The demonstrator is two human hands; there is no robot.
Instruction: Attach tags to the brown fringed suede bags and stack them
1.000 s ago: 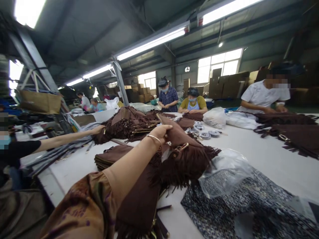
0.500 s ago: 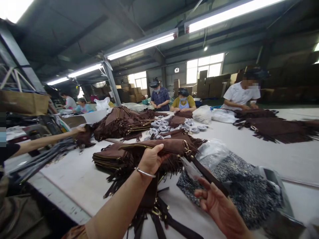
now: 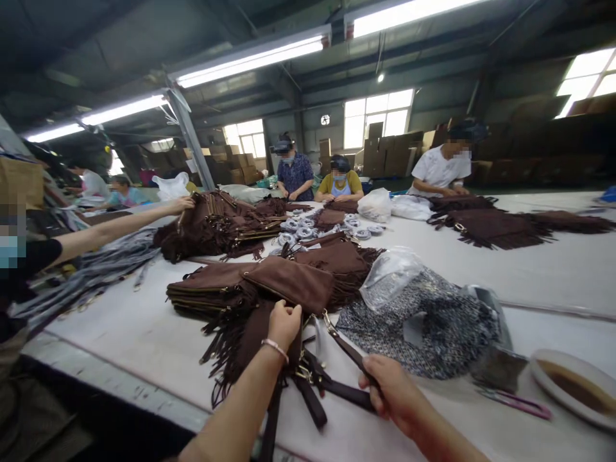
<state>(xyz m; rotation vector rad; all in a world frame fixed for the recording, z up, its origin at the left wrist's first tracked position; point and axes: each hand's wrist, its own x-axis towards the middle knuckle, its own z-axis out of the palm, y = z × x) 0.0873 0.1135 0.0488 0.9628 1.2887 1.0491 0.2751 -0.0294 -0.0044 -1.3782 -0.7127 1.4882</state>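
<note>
My left hand is closed on the lower zipped edge of a brown fringed bag. The bag lies across the end of a stack of similar zipped bags. My right hand grips a dark brown strap, which a gold clasp joins to the bag's right corner. Under my left wrist another brown piece with fringe hangs toward me. More straps with gold clasps lie between my two hands.
A grey knitted cloth with clear plastic lies right of the bags. Near it are a purple-handled tool and a bowl of brown liquid. At left, a co-worker's arm reaches to a large bag pile; several people work beyond.
My right hand, earlier with fingers spread beside the strap, now grips it. The bag has been lowered onto the stack. The co-worker's arm at left has moved up to the pile.
</note>
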